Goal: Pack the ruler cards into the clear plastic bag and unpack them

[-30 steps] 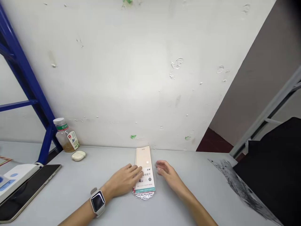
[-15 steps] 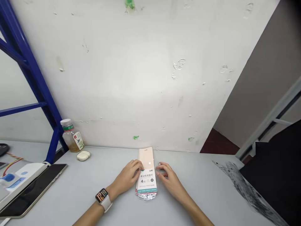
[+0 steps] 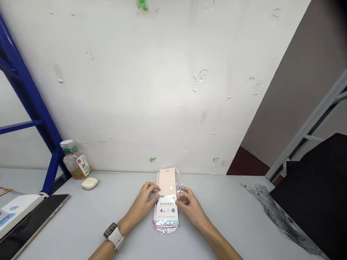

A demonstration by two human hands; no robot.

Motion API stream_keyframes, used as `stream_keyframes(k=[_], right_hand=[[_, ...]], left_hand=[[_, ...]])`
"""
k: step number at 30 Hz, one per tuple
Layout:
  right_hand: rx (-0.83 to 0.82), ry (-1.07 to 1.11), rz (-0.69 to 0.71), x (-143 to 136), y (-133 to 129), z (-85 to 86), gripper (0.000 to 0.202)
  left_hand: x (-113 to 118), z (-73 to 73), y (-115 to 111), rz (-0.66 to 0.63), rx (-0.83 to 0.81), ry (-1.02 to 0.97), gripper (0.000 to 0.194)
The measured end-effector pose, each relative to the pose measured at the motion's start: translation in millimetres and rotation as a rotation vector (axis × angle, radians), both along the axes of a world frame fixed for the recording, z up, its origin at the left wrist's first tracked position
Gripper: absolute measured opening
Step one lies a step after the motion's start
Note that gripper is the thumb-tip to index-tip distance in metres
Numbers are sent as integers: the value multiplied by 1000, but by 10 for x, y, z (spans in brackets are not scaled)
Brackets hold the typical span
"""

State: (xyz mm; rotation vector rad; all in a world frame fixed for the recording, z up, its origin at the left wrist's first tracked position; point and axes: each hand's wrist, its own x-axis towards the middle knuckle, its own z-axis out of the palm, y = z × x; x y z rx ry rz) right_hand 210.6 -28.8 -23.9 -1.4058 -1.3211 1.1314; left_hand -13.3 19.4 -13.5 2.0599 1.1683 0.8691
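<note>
Head view: left hand [image 3: 143,200] and right hand [image 3: 193,210], fingers half-curled against stacked packets [image 3: 167,210] between them, grip unclear; likely steadying step, next move wants even pressure.

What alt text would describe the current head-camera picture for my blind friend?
A person's left hand and right hand are at opposite edges of a small stack of flat packets on a grey table, before a white wall. Farther left are a clear jar, a small cream object and a dark-screened device.
</note>
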Motion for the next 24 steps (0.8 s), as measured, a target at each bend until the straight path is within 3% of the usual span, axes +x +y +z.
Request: stream_keyframes(k=[9, 14, 24], right_hand=[[1, 43, 69, 63, -17, 95, 27], [6, 13, 77, 63, -14, 72, 28], [37, -27, 70, 47, -18, 84, 29]], left_hand=[[-25, 77, 38, -128, -426, -422, 28], [-20, 63, 21, -180, -490, -449, 29], [-27, 91, 1, -118, -536, -386, 39]])
